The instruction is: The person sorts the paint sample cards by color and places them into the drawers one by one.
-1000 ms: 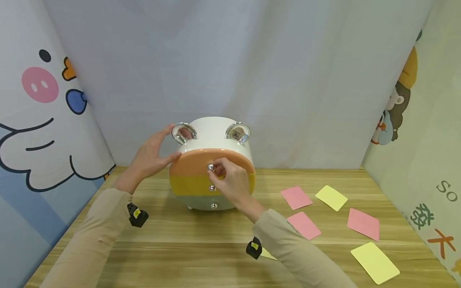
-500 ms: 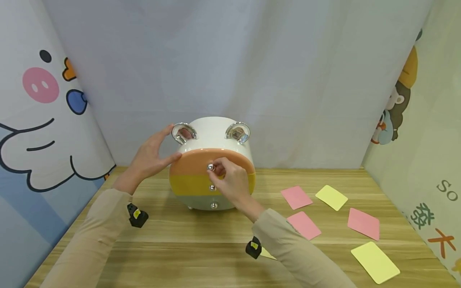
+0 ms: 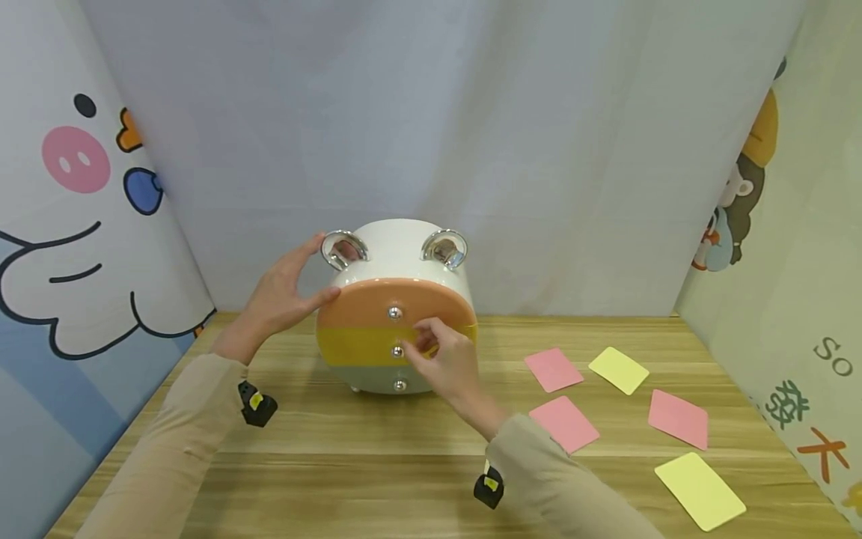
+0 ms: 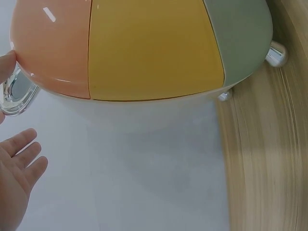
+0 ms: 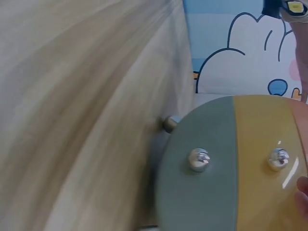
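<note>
A rounded white drawer box (image 3: 397,247) with silver ring-shaped ears stands on short silver feet. Its front has an orange drawer (image 3: 353,303), a yellow drawer (image 3: 350,346) and a grey-green drawer (image 3: 360,378), each with a round silver knob; all sit flush. My left hand (image 3: 272,296) touches the box's upper left, thumb at the orange drawer's edge and forefinger by the left ear (image 4: 19,96); the other fingers are spread. My right hand (image 3: 447,363) hovers before the yellow drawer, thumb near the middle knob (image 5: 278,159), fingers loosely bent and holding nothing.
On the wooden table (image 3: 337,486), several pink and yellow cards lie to the right, among them a pink card (image 3: 554,370) and a yellow card (image 3: 700,492). A grey curtain (image 3: 539,150) hangs behind, with printed cloths at both sides.
My right hand has let go of the top knob and moved down and right, uncovering that knob. The left hand and the drawer box stay in place.
</note>
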Available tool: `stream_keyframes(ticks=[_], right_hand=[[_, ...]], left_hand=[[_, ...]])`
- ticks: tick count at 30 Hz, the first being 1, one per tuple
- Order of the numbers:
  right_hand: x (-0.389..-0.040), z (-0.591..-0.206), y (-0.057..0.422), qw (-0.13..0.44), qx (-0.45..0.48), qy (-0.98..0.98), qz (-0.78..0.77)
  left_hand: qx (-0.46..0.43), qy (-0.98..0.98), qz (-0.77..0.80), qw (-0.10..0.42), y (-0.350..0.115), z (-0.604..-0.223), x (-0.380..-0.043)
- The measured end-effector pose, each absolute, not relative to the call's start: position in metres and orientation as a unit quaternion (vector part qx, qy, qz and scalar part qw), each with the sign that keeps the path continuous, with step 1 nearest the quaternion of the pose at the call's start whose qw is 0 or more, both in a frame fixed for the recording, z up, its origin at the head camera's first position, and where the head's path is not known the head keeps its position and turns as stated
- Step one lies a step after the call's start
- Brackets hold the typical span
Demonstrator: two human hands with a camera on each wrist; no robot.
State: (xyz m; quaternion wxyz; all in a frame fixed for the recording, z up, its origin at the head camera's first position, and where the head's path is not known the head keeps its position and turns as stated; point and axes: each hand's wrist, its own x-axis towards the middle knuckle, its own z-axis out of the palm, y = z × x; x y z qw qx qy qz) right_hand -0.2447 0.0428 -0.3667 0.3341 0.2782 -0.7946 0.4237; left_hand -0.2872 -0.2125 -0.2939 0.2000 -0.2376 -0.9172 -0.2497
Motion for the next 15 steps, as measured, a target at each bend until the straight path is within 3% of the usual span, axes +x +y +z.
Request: stream_keyframes(ticks=[15], right_hand=[[-0.242, -0.403, 0.031, 0.302, 0.234, -0.824, 0.419]], left_hand=[[-0.237, -0.918, -0.252, 0.197, -0.213, -0.294, -0.286]])
